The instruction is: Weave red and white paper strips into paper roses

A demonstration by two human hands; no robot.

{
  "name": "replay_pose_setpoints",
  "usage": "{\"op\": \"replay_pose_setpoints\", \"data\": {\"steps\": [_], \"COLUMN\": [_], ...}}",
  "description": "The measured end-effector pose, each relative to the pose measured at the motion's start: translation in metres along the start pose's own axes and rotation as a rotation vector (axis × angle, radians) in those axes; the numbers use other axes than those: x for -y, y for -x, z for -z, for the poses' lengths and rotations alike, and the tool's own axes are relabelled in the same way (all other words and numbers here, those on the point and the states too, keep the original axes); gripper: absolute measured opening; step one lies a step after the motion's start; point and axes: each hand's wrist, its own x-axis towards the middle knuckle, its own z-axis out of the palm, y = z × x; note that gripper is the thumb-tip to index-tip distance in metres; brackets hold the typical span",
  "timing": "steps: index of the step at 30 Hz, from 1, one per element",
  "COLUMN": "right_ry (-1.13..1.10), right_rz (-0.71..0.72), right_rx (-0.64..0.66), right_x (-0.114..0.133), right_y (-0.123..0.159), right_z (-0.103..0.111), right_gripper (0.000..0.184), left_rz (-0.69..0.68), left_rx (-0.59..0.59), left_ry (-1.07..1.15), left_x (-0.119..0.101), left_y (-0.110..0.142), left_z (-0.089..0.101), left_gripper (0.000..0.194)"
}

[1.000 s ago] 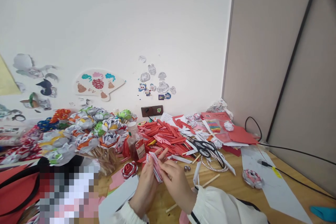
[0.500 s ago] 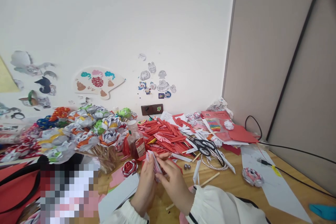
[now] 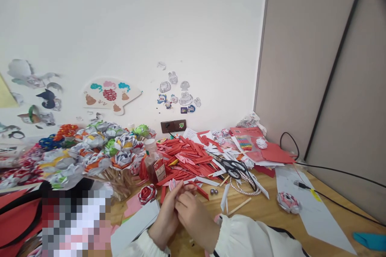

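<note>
My left hand (image 3: 165,217) and my right hand (image 3: 195,213) are pressed together low in the middle of the view. Out of the top of the left hand's grip pokes a pink-and-white folded paper piece (image 3: 173,184); the rest of it is hidden by the fingers. My right fingers are curled over the same spot, closed against the left hand. Left of the hands lies a red-and-white paper rose (image 3: 147,194). Just behind them is a heap of red folded paper strips (image 3: 189,156).
Black scissors (image 3: 235,168) and a pearl string (image 3: 245,188) lie right of the heap. Two metal balls (image 3: 214,191) sit nearer. A bottle (image 3: 151,164) and many paper flowers (image 3: 99,140) stand left. A black cable (image 3: 334,203) crosses the right side.
My right fingers have closed down over the folded paper, which showed more of itself before. Both hands are drawn closer together. The view has shifted slightly.
</note>
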Motion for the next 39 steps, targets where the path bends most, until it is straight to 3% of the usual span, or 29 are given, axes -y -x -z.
{"op": "replay_pose_setpoints", "data": {"steps": [8, 12, 15, 19, 21, 23, 25, 31, 35, 39], "right_ry": [0.29, 0.363, 0.315, 0.142, 0.133, 0.176, 0.254, 0.362, 0.404, 0.426], "right_rz": [0.073, 0.111, 0.121, 0.071, 0.01, -0.179, -0.283, -0.297, -0.291, -0.264], "right_rx": [-0.027, 0.042, 0.032, -0.003, -0.01, -0.085, -0.051, 0.051, 0.084, 0.053], "right_x": [0.003, 0.003, 0.007, 0.007, -0.001, -0.015, -0.035, -0.081, -0.091, -0.094], "right_y": [0.0, -0.001, -0.001, -0.007, -0.014, -0.025, -0.037, -0.069, -0.077, -0.075], "right_z": [0.0, -0.001, 0.006, 0.03, 0.043, 0.053, 0.057, 0.04, 0.024, 0.024], "right_gripper": [0.026, 0.032, 0.035, 0.033, 0.022, 0.019, 0.02, 0.015, 0.018, 0.022], "left_rz": [-0.128, -0.17, -0.209, -0.3, -0.323, -0.328, -0.32, -0.232, -0.184, -0.204], "left_rx": [-0.107, -0.124, -0.115, -0.112, -0.122, -0.134, -0.144, -0.137, -0.127, -0.139], "left_ry": [0.011, -0.015, -0.043, -0.078, -0.104, -0.131, -0.156, -0.235, -0.277, -0.327], "left_x": [0.003, 0.004, -0.001, -0.01, -0.011, -0.011, -0.009, -0.004, 0.0, -0.001], "left_y": [-0.012, -0.013, -0.012, -0.01, -0.008, -0.007, -0.005, -0.003, -0.003, -0.003], "left_z": [0.008, 0.01, 0.011, 0.011, 0.01, 0.008, 0.005, 0.0, 0.002, 0.005], "left_gripper": [0.012, 0.02, 0.03, 0.041, 0.047, 0.051, 0.054, 0.057, 0.049, 0.048]}}
